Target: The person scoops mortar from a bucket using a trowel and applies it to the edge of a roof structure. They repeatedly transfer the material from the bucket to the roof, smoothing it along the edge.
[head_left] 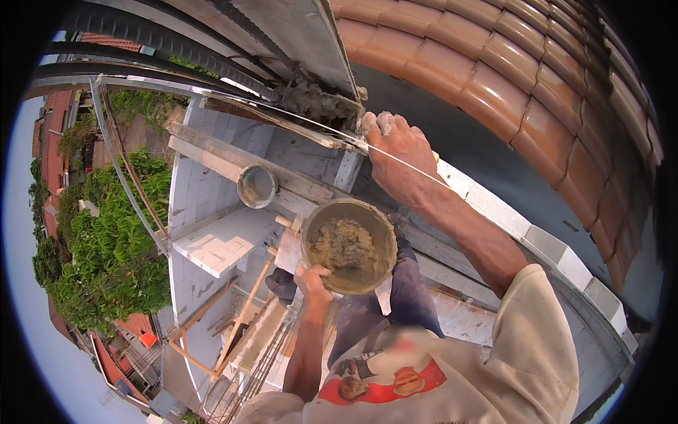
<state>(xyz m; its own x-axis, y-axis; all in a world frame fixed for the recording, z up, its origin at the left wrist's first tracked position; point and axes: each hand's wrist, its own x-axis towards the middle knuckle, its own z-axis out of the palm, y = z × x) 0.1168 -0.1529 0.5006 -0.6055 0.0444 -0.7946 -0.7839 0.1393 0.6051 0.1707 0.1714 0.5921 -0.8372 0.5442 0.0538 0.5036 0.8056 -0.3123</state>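
Note:
My left hand (pixel 313 280) is closed on the near left rim of a round bucket (pixel 389 247), its fingers wrapped over the edge. Grey-brown wet mortar (pixel 345 244) lies inside, heaped toward the far side. Stretched out ahead, my right hand (pixel 400 147) has dusty, curled fingers at the lower end of a tall board (pixel 318 42). Rough mortar (pixel 321 106) fills the corner beside those fingers. What the right hand grips, if anything, is hidden beneath it. A taut white string (pixel 395 157) passes by that hand and wrist.
Ribbed steel bars (pixel 176 46) reach in from the upper left. A smaller bucket (pixel 257 186) stands on wooden planks (pixel 212 157). White blocks (pixel 554 249) form a wall on the right, beside brown roof tiles (pixel 487 92). Scaffold timber (pixel 244 318) and trees (pixel 106 240) lie below left.

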